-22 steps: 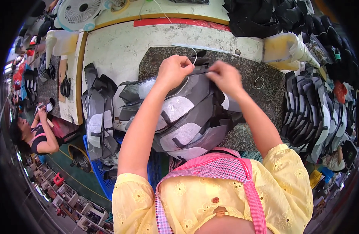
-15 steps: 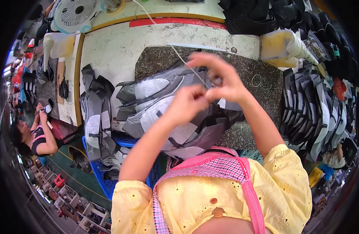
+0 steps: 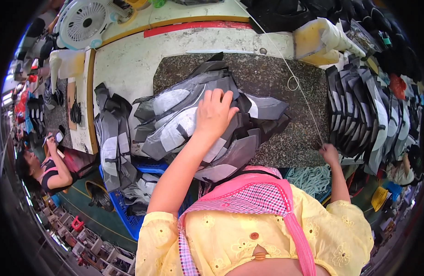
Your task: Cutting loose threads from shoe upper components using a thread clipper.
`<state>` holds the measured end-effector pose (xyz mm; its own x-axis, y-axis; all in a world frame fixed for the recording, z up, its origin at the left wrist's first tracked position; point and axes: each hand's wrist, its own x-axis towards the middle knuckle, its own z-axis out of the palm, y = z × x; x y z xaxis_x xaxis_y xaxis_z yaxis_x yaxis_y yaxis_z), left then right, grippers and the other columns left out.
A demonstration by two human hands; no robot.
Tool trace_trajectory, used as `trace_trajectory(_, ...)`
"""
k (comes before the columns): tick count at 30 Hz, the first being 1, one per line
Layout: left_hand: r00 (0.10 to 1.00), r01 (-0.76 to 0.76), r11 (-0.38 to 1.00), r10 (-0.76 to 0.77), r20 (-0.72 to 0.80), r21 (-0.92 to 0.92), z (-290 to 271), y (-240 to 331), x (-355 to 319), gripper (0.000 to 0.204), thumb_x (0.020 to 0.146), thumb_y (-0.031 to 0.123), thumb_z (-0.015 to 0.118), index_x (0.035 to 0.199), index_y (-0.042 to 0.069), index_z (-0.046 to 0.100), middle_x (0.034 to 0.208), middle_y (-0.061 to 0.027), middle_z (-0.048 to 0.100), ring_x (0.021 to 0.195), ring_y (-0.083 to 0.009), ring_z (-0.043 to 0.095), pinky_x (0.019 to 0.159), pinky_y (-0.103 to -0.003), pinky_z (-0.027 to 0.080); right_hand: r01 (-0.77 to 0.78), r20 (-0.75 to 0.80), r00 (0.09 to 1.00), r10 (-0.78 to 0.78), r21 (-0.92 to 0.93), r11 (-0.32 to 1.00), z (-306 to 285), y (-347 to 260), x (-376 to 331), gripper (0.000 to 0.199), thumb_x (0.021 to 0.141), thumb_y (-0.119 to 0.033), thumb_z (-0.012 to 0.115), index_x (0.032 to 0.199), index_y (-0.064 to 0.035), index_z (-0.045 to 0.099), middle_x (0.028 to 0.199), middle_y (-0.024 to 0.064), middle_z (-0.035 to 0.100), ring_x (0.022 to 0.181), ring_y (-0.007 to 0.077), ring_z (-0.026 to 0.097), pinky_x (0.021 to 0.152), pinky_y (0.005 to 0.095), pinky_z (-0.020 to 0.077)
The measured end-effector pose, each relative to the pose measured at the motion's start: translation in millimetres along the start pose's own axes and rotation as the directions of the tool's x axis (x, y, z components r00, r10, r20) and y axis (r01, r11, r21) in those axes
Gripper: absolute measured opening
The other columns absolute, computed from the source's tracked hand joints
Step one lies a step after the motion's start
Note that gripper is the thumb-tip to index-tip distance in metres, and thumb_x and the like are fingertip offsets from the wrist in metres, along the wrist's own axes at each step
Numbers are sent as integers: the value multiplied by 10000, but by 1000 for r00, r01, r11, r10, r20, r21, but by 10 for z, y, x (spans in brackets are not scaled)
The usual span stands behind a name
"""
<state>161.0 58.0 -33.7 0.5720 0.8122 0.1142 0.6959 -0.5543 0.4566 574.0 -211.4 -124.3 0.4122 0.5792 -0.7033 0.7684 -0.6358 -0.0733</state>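
A thick pile of grey-and-black cut shoe pieces (image 3: 175,131) with pale inner patches lies on the dark speckled slab (image 3: 276,78) in front of me. My left hand (image 3: 215,114) rests on top of this pile, its fingers apart and pressing on the pieces. Out at the slab's right edge, my right hand (image 3: 330,153) is closed on a thin white cord (image 3: 306,106). The cord runs taut from there up toward the far edge of the table, with a small loop in it halfway.
More shoe pieces stand in a row (image 3: 359,115) at the right and in a stack (image 3: 114,138) at the left. A blue crate (image 3: 129,216) is below left; pale strips (image 3: 308,180) hang below right. A fan (image 3: 86,23) stands far left. A co-worker (image 3: 51,165) sits at the left.
My hands have parted: the right has moved down and right, drawing the cord along, while the left has settled on the pile. The cord now lies right of the pile, not across it.
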Motion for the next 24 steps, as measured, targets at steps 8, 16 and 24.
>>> trace_trajectory(8,999,-37,940,25,41,339,304,-98,234,148,729,188,625,797,81,550,787,-94,493,764,-278,536,621,-385,457,519,-307,844,-440,676,523,-344,-2348,-219,120,846,-136,511,779,-38,498,652,5,485,643,74,448,560,244,384)
trace_trajectory(16,187,49,360,-920,-345,-932,-1165,-502,-380,124,870,136,498,782,49,510,807,-44,535,730,-178,537,653,-341,462,981,-601,195,-775,128,148,48,-3888,117,142,698,-34,551,824,-78,503,893,70,594,783,268,564,630,356,462)
trace_trajectory(24,-268,175,777,-554,-788,-605,-2539,-1058,-1990,187,818,110,502,828,-74,535,830,-159,603,696,-253,618,635,-380,547,983,-619,122,-776,-35,183,84,-3935,-59,124,688,-49,576,761,-84,482,932,38,611,753,228,560,622,327,460)
